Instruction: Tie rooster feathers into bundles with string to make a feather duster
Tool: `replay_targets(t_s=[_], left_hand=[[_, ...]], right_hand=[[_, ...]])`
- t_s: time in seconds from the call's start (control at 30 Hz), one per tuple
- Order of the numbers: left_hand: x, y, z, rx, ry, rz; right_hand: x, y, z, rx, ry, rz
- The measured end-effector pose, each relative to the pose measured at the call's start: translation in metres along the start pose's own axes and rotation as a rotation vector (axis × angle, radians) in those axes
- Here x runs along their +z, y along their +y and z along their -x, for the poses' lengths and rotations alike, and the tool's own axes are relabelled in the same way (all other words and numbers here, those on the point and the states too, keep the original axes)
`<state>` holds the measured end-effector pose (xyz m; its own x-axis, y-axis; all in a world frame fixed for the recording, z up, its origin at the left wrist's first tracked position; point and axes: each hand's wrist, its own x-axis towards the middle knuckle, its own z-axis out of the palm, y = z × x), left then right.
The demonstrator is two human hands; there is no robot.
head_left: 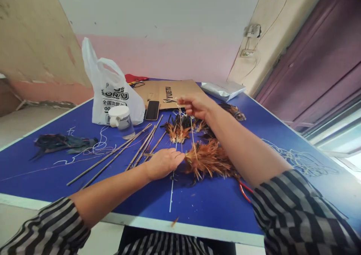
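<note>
My left hand (165, 163) is closed around a thin stick (148, 155) whose end shows to its left. On the other side of that hand a thick bunch of orange-brown feathers (210, 159) surrounds the stick, like a feather duster. Raised above the table, my right hand (194, 105) has its fingers curled on a pale string (192, 132). The string runs taut from there down to the feathers near my left hand. Behind it lie loose clumps of black and orange feathers (177, 129).
Several bare sticks (113, 157) lie to the left, near a lidded plastic cup (122, 121), dark cloth-like scraps (62, 143) and a white plastic bag (113, 89). A phone (152, 110) and cardboard (169, 87) are behind. Red-handled pliers (244, 191) and tangled string (306, 163) are right.
</note>
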<state>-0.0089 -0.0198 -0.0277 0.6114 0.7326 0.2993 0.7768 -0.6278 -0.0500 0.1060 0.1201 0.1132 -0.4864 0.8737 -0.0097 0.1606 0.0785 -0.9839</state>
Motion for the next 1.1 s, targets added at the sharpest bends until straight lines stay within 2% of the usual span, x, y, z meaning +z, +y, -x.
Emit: replay_targets(t_s=[0.07, 0.1, 0.17, 0.2, 0.23, 0.27, 0.3, 0.37, 0.4, 0.43, 0.5, 0.53, 0.57, 0.67, 0.77, 0.83, 0.9, 1.1], left_hand=[[0.004, -0.004, 0.001, -0.108, 0.042, 0.148], [0.005, -0.007, 0.001, -0.176, 0.090, 0.239], [0.006, -0.016, -0.001, -0.340, 0.226, 0.457], [0.006, -0.021, -0.003, -0.431, 0.295, 0.588], [0.005, -0.026, -0.005, -0.522, 0.355, 0.730], [0.003, -0.031, -0.007, -0.611, 0.401, 0.873], [0.000, -0.036, -0.010, -0.690, 0.434, 1.009], [-0.006, -0.042, -0.016, -0.794, 0.471, 1.235], [-0.010, -0.043, -0.019, -0.811, 0.489, 1.335], [-0.014, -0.043, -0.023, -0.813, 0.502, 1.425], [-0.020, -0.039, -0.029, -0.813, 0.516, 1.566], [-0.023, -0.035, -0.032, -0.805, 0.512, 1.617], [-0.026, -0.031, -0.035, -0.795, 0.508, 1.657], [-0.033, -0.020, -0.037, -0.732, 0.499, 1.735], [-0.035, -0.016, -0.033, -0.712, 0.516, 1.730], [-0.034, -0.017, -0.030, -0.736, 0.546, 1.683], [-0.030, -0.018, -0.029, -0.777, 0.584, 1.607], [-0.010, -0.010, -0.033, -0.823, 0.659, 1.321]], right_hand=[[-0.020, -0.009, -0.013, -0.102, 0.091, 0.127], [-0.032, -0.012, -0.016, -0.145, 0.220, 0.286], [-0.054, -0.015, -0.010, -0.260, 0.431, 0.631], [-0.062, -0.014, 0.001, -0.326, 0.491, 0.710], [-0.066, -0.011, 0.016, -0.387, 0.469, 0.732], [-0.066, -0.007, 0.035, -0.420, 0.380, 0.699], [-0.064, 0.000, 0.055, -0.410, 0.198, 0.645], [-0.051, 0.021, 0.090, -0.254, -0.266, 0.552], [-0.042, 0.035, 0.102, -0.170, -0.401, 0.521], [-0.033, 0.049, 0.109, -0.139, -0.380, 0.489], [-0.014, 0.076, 0.108, -0.135, -0.157, 0.357], [-0.005, 0.088, 0.102, -0.125, -0.104, 0.229], [0.002, 0.098, 0.095, -0.130, -0.119, 0.094], [0.019, 0.116, 0.074, -0.194, -0.185, -0.223], [0.028, 0.124, 0.068, -0.193, -0.172, -0.341], [0.030, 0.126, 0.071, -0.183, -0.094, -0.265], [0.031, 0.126, 0.077, -0.224, -0.025, -0.086], [0.035, 0.127, 0.090, -0.517, 0.155, 0.405]])
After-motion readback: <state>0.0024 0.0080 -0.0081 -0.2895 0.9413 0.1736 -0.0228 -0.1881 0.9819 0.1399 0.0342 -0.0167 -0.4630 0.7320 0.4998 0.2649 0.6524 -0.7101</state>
